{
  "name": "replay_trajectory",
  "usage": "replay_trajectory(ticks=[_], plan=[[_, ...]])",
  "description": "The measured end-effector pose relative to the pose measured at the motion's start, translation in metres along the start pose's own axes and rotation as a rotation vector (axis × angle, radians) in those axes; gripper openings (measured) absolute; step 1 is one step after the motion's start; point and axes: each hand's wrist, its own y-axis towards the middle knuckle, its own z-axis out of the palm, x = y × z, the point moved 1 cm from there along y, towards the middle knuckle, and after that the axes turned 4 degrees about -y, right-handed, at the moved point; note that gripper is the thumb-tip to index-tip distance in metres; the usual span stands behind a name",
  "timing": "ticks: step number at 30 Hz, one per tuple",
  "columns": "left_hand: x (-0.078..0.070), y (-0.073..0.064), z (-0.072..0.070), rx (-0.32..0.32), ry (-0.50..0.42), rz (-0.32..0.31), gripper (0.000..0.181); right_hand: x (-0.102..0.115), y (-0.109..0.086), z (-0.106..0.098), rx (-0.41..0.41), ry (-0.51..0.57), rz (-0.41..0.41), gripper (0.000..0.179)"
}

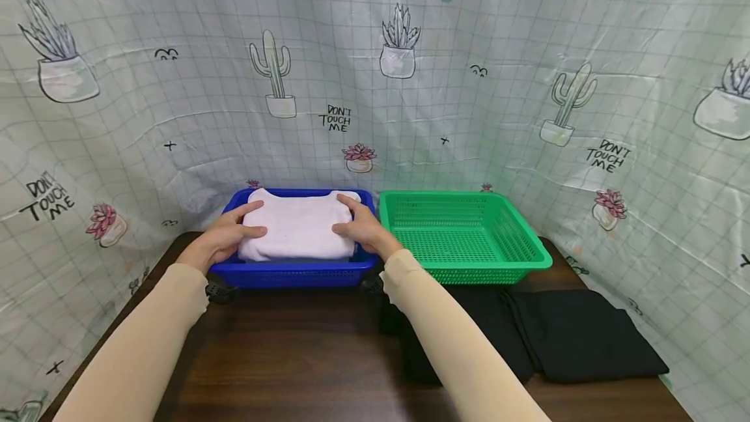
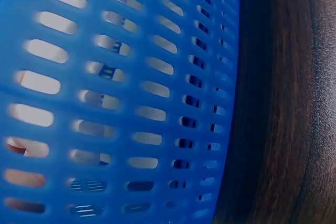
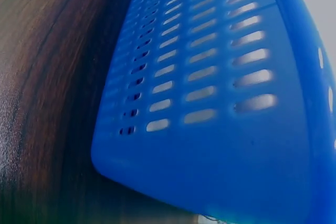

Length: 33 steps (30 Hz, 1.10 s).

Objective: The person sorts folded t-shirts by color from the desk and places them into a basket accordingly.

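Fingers of left hand and right hand grip the folded white cloth at its two short ends — it's between them inside the blue basket, long axis side to side, neither hand nearer — bottom contact can't tell.

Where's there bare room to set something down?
Bare: the table before the blue basket, between left sleeve and right sleeve; also inside the green basket. Crowded: the blue basket, with the white cloth held by left hand and right hand; and before the green basket, where black folded cloths lie.
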Motion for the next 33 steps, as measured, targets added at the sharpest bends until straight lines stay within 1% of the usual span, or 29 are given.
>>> replay_trajectory(ticks=[5, 10, 16, 20, 25, 30, 33], plan=[[0.003, 0.003, -0.002, -0.026, 0.013, -0.014, 0.087, 0.000, 0.004, 0.007, -0.004, -0.046, -0.003, 0.084], [0.004, 0.008, -0.002, -0.038, 0.051, 0.001, 0.086, 0.000, 0.003, 0.012, -0.032, -0.071, 0.000, 0.083], [0.006, 0.013, 0.002, -0.054, 0.118, -0.027, 0.083, -0.006, 0.003, 0.019, -0.052, -0.107, 0.050, 0.081], [0.008, 0.013, 0.001, -0.061, 0.149, -0.034, 0.083, -0.007, 0.005, 0.023, -0.070, -0.132, 0.069, 0.080], [0.006, 0.010, 0.000, -0.073, 0.226, -0.031, 0.083, -0.008, 0.008, 0.027, -0.083, -0.176, 0.072, 0.078], [0.009, 0.012, 0.001, -0.085, 0.300, -0.038, 0.080, -0.012, 0.011, 0.029, -0.113, -0.254, 0.092, 0.077], [0.011, 0.012, 0.002, -0.105, 0.341, -0.046, 0.078, -0.013, 0.013, 0.032, -0.108, -0.309, 0.105, 0.076]])
